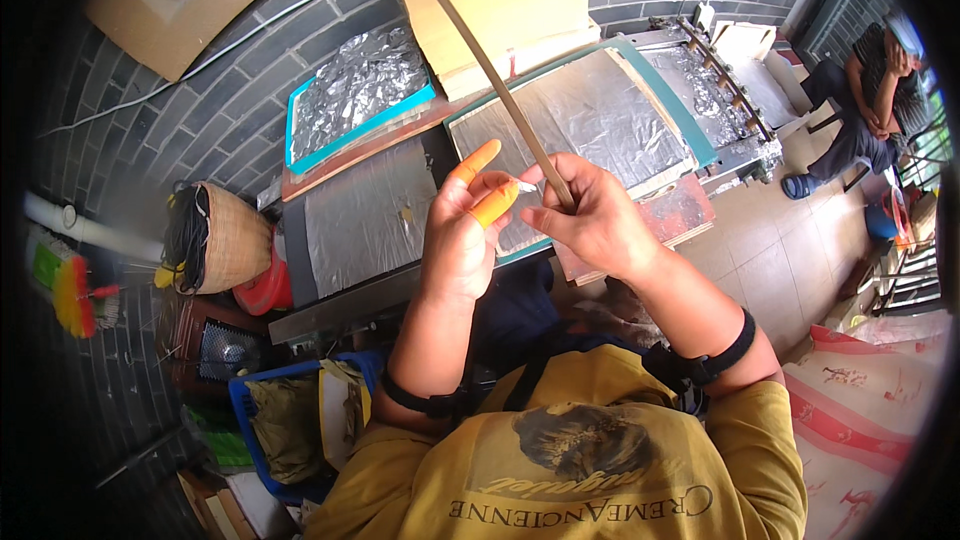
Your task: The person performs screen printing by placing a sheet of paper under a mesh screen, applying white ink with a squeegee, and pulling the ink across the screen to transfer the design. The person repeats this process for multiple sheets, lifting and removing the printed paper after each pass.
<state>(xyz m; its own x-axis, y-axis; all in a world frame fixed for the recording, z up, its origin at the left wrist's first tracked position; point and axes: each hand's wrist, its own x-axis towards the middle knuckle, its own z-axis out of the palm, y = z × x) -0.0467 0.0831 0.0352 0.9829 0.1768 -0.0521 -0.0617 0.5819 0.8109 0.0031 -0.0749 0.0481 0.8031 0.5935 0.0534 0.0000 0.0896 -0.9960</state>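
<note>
A long thin wooden strip (487, 67) rises from my right hand (600, 221), pinched between thumb and fingers at its lower end. My left hand (469, 229), with orange finger cots on two digits, is close beside it. A small whitish scrap (526, 186) lies between the fingertips of both hands; which hand grips it is hard to tell. Beyond my hands, a stack of silvery foil sheets (585, 120) rests on a green board (701, 142). Another silvery sheet (367, 217) lies on a dark surface at the left.
A blue tray (360, 146) holds crumpled foil scraps. Behind are a tall stack of yellowish paper (502, 0) and a brick wall. At left stands a woven basket (236, 240); below it, a blue crate (255, 442) with cloth. A person (870, 97) sits at the far right.
</note>
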